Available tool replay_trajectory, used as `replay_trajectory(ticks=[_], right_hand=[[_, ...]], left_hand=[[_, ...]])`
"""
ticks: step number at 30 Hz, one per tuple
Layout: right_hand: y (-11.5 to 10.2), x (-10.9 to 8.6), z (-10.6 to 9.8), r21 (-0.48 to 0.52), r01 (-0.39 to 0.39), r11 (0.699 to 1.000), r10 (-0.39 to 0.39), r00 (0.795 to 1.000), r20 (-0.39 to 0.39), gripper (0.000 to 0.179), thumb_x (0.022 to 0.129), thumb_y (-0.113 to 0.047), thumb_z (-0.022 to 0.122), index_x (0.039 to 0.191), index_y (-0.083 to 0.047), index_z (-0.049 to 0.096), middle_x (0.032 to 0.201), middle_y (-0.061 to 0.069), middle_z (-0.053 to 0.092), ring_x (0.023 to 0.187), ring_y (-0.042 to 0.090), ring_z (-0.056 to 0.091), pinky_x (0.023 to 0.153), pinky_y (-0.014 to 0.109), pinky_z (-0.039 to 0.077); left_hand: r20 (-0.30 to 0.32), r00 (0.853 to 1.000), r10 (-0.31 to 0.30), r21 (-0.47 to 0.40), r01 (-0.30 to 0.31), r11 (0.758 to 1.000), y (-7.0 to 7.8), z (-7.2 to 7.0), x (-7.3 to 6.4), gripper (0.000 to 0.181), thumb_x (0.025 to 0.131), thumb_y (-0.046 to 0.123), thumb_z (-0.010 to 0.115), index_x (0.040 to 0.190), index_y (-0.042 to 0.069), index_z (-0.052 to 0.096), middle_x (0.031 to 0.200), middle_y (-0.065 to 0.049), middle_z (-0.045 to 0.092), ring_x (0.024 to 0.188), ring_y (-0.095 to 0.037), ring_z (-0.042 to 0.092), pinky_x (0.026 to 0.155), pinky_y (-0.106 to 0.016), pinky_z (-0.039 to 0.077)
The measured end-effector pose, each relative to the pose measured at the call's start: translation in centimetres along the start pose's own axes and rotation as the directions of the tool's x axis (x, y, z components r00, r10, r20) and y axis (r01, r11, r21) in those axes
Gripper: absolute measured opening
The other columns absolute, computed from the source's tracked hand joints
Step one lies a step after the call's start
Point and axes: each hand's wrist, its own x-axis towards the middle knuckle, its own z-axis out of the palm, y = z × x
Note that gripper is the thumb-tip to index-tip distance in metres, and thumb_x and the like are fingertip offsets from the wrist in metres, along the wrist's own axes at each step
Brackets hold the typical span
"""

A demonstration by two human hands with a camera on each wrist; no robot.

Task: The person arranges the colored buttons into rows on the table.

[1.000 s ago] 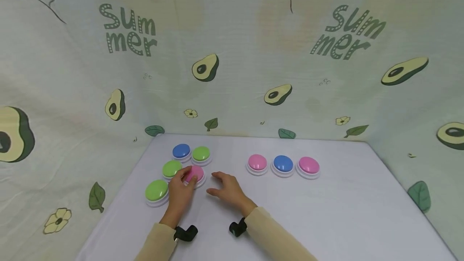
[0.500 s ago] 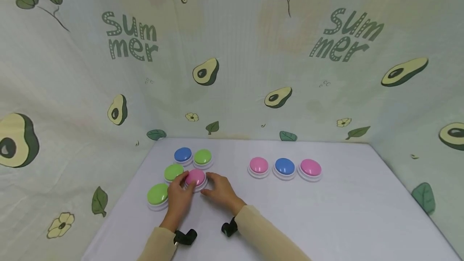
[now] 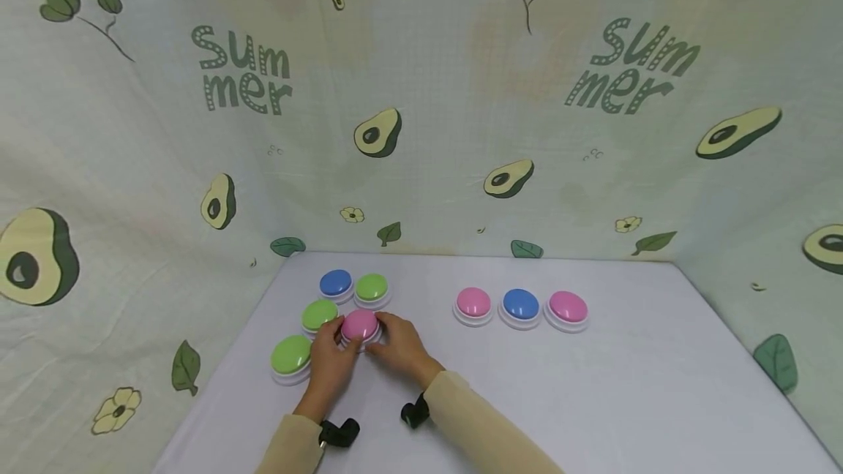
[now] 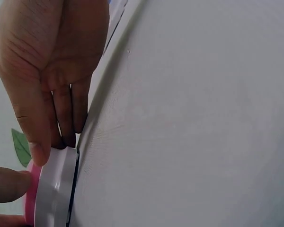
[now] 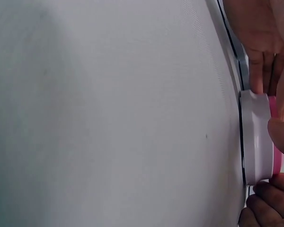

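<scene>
Toward the left of the white counter (image 3: 593, 401), a round pink button (image 3: 359, 323) sits gripped between the person's left hand (image 3: 331, 360) and right hand (image 3: 402, 349), thumbs and fingers curled at its edge. Just left of it is one green button (image 3: 319, 313), with a nearer green button (image 3: 290, 355) beside the left hand; just behind stand a far green button (image 3: 372, 286) and a blue button (image 3: 336, 281). Well apart to the right, three buttons (image 3: 521, 303) run pink, blue, pink. Behind everything hangs an avocado-printed cloth (image 3: 435, 79).
</scene>
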Motion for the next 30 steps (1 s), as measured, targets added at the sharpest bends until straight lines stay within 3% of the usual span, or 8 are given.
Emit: replay_trajectory(ticks=[7, 15, 22, 30], right_hand=[[0.1, 0.1, 0.2, 0.022, -0.031, 0.999, 0.032, 0.999, -0.027, 0.056, 0.092, -0.015, 0.081, 0.139, 0.007, 0.059, 0.138, 0.022, 0.065, 0.132, 0.035, 0.061, 0.114, 0.046, 0.049], [0.1, -0.1, 0.2, 0.042, -0.021, 0.999, 0.023, 0.999, -0.038, 0.057, 0.090, -0.014, 0.083, 0.138, 0.006, 0.061, 0.137, 0.021, 0.067, 0.131, 0.035, 0.062, 0.113, 0.047, 0.049], [0.4, -0.3, 0.2, 0.073, -0.013, 0.997, 0.017, 0.998, -0.055, 0.055, 0.089, -0.012, 0.084, 0.136, 0.005, 0.063, 0.136, 0.019, 0.068, 0.131, 0.034, 0.062, 0.113, 0.049, 0.048], [0.5, -1.0, -0.1, 0.071, -0.015, 0.997, 0.021, 0.996, -0.086, 0.056, 0.088, -0.013, 0.085, 0.136, 0.006, 0.063, 0.135, 0.021, 0.068, 0.131, 0.036, 0.062, 0.113, 0.051, 0.049]], left_hand=[[0.023, 0.995, 0.095, 0.092, -0.097, 0.991, 0.0, -0.2, -0.2, 0.058, 0.084, -0.001, 0.083, 0.133, -0.019, 0.057, 0.121, -0.032, 0.060, 0.109, -0.044, 0.063, 0.097, -0.056, 0.056], [0.055, 0.996, 0.065, 0.124, -0.072, 0.990, 0.1, -0.4, -0.2, 0.061, 0.083, 0.000, 0.084, 0.134, -0.019, 0.056, 0.118, -0.030, 0.056, 0.109, -0.042, 0.061, 0.097, -0.054, 0.056], [0.086, 0.996, 0.018, 0.052, -0.023, 0.998, 0.2, -0.5, -0.4, 0.060, 0.086, -0.003, 0.081, 0.136, -0.018, 0.053, 0.132, -0.034, 0.054, 0.127, -0.050, 0.057, 0.109, -0.054, 0.051], [0.075, 0.997, 0.013, 0.021, -0.015, 1.000, 0.2, 0.0, -0.7, 0.063, 0.083, -0.003, 0.084, 0.137, -0.016, 0.055, 0.132, -0.034, 0.058, 0.123, -0.049, 0.060, 0.106, -0.053, 0.054]])
